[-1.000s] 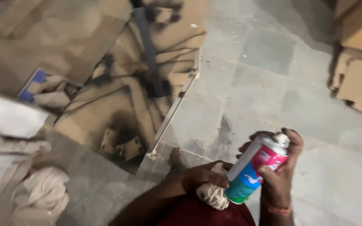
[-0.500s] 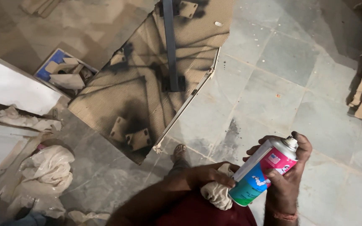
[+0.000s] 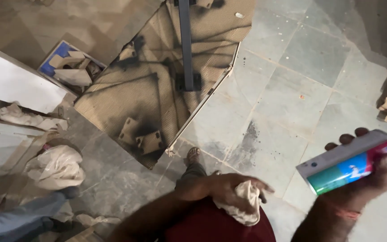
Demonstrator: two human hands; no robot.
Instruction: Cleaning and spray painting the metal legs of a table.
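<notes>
A spray can [image 3: 352, 162] is gripped sideways in the right hand [image 3: 367, 179], fingers wrapped fully round it, at the near right; its body is white with a blue, green and pink label. A pale cloth [image 3: 242, 201] is bunched in the closed left hand [image 3: 222, 188], near centre. Spraying looks paused between passes; aiming the nozzle would be called for next. Further off, soot-marked cardboard [image 3: 153, 94] lies under a dark metal bar [image 3: 185, 40], with a blue-edged box [image 3: 70, 67] at far left.

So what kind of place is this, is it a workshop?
Probably a workshop or work corner for spray painting. Flattened cardboard on the stone tile floor is blackened with paint around a dark metal bar, the right hand holds a spray can, and the left hand holds a rag.
</notes>
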